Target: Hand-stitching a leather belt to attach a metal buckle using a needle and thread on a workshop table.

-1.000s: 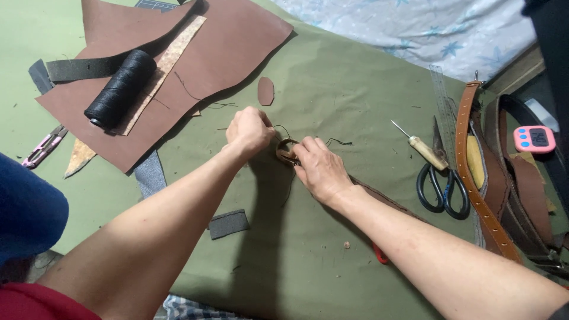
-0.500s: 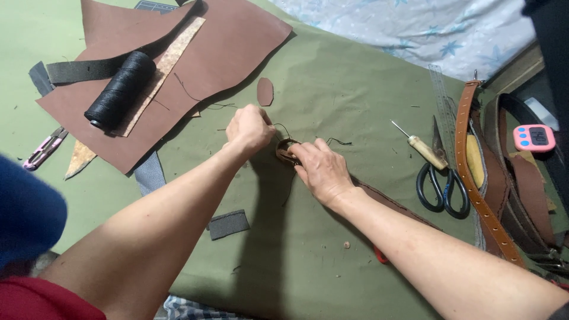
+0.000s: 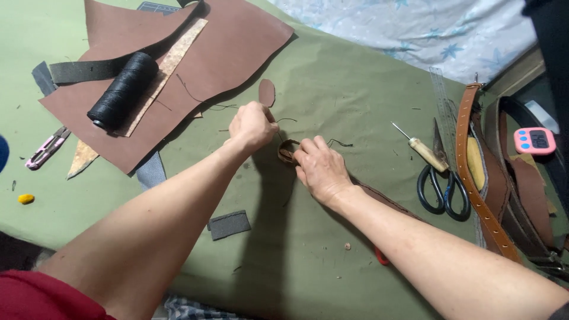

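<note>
A: Hands first?

B: Right hand [image 3: 322, 169] curled, fingertips pinching a small brown leather loop [image 3: 287, 152] against the green tabletop [image 3: 332, 89]. Left hand [image 3: 252, 124] just beside it, closed in a loose fist, pinching a dark thread [image 3: 284, 120] that runs toward the loop.

A: Nearby?

B: Small oval leather scrap [image 3: 267, 92] just beyond the left hand. Grey patch [image 3: 229, 224] under the left forearm.

A: Farther out?

B: Beyond the right hand: awl [image 3: 425, 149], black-handled scissors [image 3: 441, 186], tan punched belt [image 3: 477, 178], pink timer [image 3: 534, 141]. Beyond the left hand: brown leather sheet [image 3: 237, 41] carrying a black thread spool [image 3: 121, 92].
</note>
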